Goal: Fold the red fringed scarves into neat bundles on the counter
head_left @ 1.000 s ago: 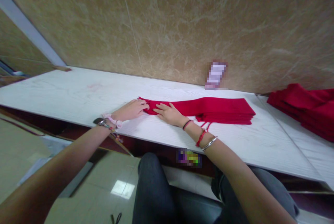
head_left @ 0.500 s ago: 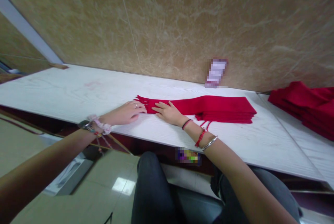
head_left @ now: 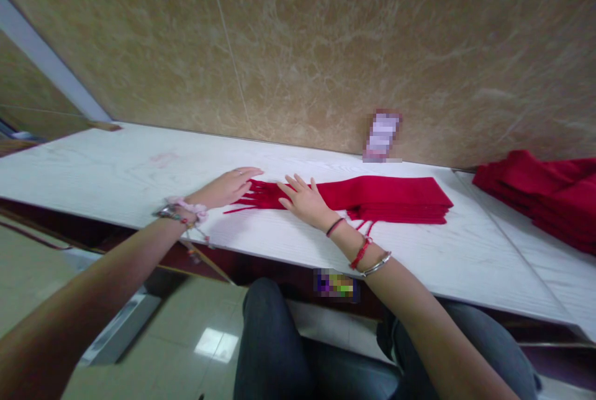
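A long red scarf [head_left: 386, 195] lies flat along the white tabletop, its right part folded into a thick, layered stack. Its fringe [head_left: 263, 195] fans out at the left end, with one strand angled toward the front edge. My left hand [head_left: 228, 187] is at that fringe, fingers stretched out over its far side and nothing visibly gripped. Spread fingers of my right hand [head_left: 305, 201] rest flat on the scarf just right of the fringe. A few red strands stick out in front of the stack, near my right wrist.
More red cloth [head_left: 540, 198] is heaped at the right end of the white table [head_left: 116, 170]. A blurred-out phone-like object [head_left: 382, 134] leans on the tiled wall behind. Under the table edge sits a small blurred colourful item [head_left: 336, 284]. A pale box [head_left: 125, 328] stands on the floor.
My left hand has moved up to the far side of the fringe, and its fingers have straightened. The fringe strands are more spread out. My right hand stays on the scarf, fingers wider apart.
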{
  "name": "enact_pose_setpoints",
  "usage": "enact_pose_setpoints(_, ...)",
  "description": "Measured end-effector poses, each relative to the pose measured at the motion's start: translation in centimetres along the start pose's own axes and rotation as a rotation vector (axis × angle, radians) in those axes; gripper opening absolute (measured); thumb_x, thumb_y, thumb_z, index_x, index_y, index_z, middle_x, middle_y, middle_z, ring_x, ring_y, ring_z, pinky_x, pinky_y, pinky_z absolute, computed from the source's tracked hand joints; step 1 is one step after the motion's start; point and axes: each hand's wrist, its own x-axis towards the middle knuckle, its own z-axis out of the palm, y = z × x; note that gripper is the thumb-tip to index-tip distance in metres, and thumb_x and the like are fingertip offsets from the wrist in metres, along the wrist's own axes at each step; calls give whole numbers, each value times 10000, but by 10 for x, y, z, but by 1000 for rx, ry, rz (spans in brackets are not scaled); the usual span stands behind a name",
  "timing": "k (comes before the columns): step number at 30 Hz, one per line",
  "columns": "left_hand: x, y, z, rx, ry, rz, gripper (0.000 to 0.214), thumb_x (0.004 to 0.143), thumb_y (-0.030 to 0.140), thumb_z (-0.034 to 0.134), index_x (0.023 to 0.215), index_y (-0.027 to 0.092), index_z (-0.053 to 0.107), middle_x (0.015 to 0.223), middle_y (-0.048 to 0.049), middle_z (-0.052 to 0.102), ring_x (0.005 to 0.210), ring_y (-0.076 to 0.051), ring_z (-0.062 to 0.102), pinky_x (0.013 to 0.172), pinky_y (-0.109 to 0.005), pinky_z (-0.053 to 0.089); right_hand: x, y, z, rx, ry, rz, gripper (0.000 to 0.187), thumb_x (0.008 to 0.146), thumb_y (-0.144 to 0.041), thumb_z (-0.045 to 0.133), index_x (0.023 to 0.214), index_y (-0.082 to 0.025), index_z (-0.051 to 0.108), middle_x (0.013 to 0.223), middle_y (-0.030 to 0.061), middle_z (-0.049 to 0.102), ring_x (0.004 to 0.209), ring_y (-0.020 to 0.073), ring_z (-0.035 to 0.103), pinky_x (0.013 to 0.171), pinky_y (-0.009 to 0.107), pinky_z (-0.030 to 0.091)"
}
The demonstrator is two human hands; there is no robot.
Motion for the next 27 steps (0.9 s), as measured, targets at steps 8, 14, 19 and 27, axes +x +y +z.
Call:
enact_pose_setpoints(8,7,14,33,58,-286,-150,493,928,346,227,1413,257,245,1479,-58,242,1363,-228,181,1068,-467,146,-9,2,-1,-43,-132,37,498,942,-439,270,1378,-211,343,1460,95,302,1335,298,233,1021,604,216)
enact_pose_setpoints(14,28,28,19,36,-220,-159,467,926,349,222,1363,257,357,1449,-62,314,1346,-215,228,1062,-502,137,-15,-3,-4,-147,-39,-15,427,939,-332,331,1310,-146,432,1403,152,385,1299,307,303,985,620,266)
enact_pose_setpoints(19,42,36,28,-51,-312,-85,514,930,433,204,1423,287,209,1500,-45,170,1376,-259,108,1051,-532,136,-31,4,-7,-176,-90,-72,392,918,-130,293,1272,-89,457,1311,171,487,1207,249,441,952,456,394)
enact_pose_setpoints(27,37,40,28,-24,-283,-88,507,924,382,214,1414,256,244,1485,-51,226,1366,-275,140,1046,-552,118,-36,10,-7,-141,-119,-74,420,930,-178,302,1327,-73,392,1398,156,393,1280,248,349,1010,445,336)
